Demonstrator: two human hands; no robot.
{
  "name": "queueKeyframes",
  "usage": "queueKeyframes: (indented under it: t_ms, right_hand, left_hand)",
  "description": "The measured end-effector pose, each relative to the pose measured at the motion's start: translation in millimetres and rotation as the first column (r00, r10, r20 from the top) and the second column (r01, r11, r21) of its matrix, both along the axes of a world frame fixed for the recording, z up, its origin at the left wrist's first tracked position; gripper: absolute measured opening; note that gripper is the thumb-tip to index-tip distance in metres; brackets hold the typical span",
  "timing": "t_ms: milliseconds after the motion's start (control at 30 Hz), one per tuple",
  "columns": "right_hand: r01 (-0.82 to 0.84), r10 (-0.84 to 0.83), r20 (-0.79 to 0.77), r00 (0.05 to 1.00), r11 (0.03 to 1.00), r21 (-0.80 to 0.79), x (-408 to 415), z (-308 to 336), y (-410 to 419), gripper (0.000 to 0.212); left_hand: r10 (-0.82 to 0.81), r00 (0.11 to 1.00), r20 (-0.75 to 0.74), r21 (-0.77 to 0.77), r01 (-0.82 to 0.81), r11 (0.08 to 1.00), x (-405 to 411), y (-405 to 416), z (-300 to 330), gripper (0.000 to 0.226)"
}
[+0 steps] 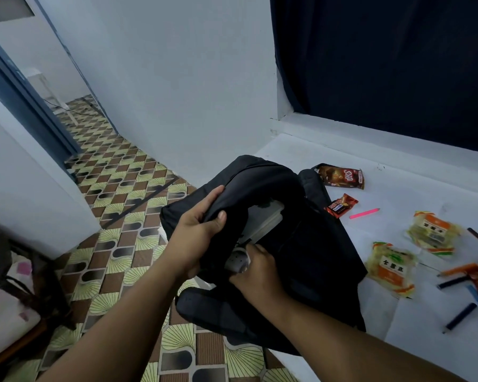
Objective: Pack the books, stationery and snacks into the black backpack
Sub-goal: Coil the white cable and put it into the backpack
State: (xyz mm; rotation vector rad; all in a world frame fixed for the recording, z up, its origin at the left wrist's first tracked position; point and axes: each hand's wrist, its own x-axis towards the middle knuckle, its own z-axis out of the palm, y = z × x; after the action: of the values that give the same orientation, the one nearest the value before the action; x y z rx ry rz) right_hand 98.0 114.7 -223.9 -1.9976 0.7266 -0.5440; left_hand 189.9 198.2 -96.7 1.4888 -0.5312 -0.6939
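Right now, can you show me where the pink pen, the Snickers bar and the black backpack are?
pink pen (364,213): head view, middle of its barrel.
Snickers bar (342,205): head view, centre of the wrapper.
black backpack (309,252): head view, bare front panel right of the opening.

The brown snack packet (341,175) lying farthest back on the white surface carries the word "Siip" in white script on a red patch. The two clear-and-orange snack packs bear dark Chinese characters on pale label strips (the nearer pack (394,265) reads roughly "金磨正", the farther one (433,230) lies turned and cannot be read). The small red-brown chocolate bar (342,205) has lettering too blurred to make out.
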Motion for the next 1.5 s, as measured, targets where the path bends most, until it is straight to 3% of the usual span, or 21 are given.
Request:
queueKeyframes:
  t_ms: [133, 233, 300, 467, 567, 700, 833, 933, 1033, 1133, 1233, 1333, 1433, 1500]
  right_hand:
    - [-0.165, 0.162, 0.052, 0.985, 0.984, 0.063, -15.0, -10.0, -6.7, 0.057]
    - [-0.237, 0.237, 0.005, 0.971, 0.971, -0.021, -25.0, -8.0, -9.9, 0.034]
    - [-0.165, 0.168, 0.062, 0.984, 0.985, -0.044, -20.2, -3.8, -5.6, 0.020]
    - [0.088, -0.107, 0.126, 0.986, 0.985, 0.150, 10.1, 7.9, 0.6, 0.007]
    - [0.186, -0.203, 0.118, 0.972, 0.973, 0.136, 16.7, 12.9, 5.3, 0.025]
    - [0.063, -0.061, 0.243, 0.968, 0.998, 0.001, 0.0, 5.4, 17.2, 0.011]
    - [-0.034, 0.060, 0.243, 0.968, 0.993, -0.109, -21.7, -13.1, 9.2, 0.031]
    - [-0.108, 0.126, 0.234, 0.964, 0.990, -0.087, -29.8, -17.8, 6.2, 0.054]
    - [-0.036, 0.036, 0.225, 0.974, 0.999, -0.002, -16.2, -14.7, 12.6, 0.069]
    - [0.024, -0.022, 0.177, 0.984, 1.000, -0.010, 2.1, -10.6, 17.0, 0.064]
    - [0.068, -0.062, 0.078, 0.995, 0.995, -0.077, 6.1, -11.8, 22.1, 0.061]
    - [0.145, -0.145, 0.016, 0.989, 0.960, -0.240, 1.9, -16.1, 24.9, 0.062]
    - [0.131, -0.124, 0.071, 0.990, 0.985, -0.112, 0.1, -17.0, 25.7, 0.060]
    - [0.110, -0.106, 0.084, 0.991, 0.993, -0.041, 0.8, -15.6, 24.8, 0.070]
  left_hand:
    - [-0.114, 0.970, 0.216, 0.157, 0.081, 0.984, 5.4, 6.6, -0.4, 0.058]
    - [-0.195, 0.895, 0.402, 0.314, 0.065, 0.947, 10.4, 3.6, -0.8, 0.068]
    - [-0.222, 0.872, 0.437, 0.353, 0.061, 0.934, 10.9, 2.2, 0.6, 0.072]
    - [-0.136, 0.940, 0.314, 0.224, 0.066, 0.972, 5.3, -1.4, 6.3, 0.058]
    - [-0.113, 0.959, 0.258, 0.189, 0.065, 0.980, 4.6, -0.9, 4.1, 0.053]
    - [-0.107, 0.968, 0.227, 0.185, 0.065, 0.981, 5.9, 1.6, 1.8, 0.051]
    - [-0.141, 0.968, 0.206, 0.192, 0.101, 0.976, 10.3, 4.7, -1.0, 0.047]
    - [-0.132, 0.975, 0.180, 0.180, 0.099, 0.979, 11.5, 3.7, -2.5, 0.045]
    - [-0.113, 0.983, 0.144, 0.150, 0.091, 0.985, 8.3, 1.1, -3.5, 0.042]
    - [-0.094, 0.989, 0.118, 0.123, 0.079, 0.989, 7.2, 0.2, -4.3, 0.042]
    - [-0.077, 0.994, 0.079, 0.098, 0.069, 0.993, 7.6, 0.7, -5.6, 0.041]
    - [-0.078, 0.995, 0.062, 0.094, 0.072, 0.993, 7.3, 1.9, -8.8, 0.041]
    - [-0.088, 0.994, 0.060, 0.091, 0.082, 0.992, 10.2, 4.5, -11.9, 0.040]
    - [-0.090, 0.995, 0.054, 0.089, 0.085, 0.992, 12.2, 4.9, -13.3, 0.040]
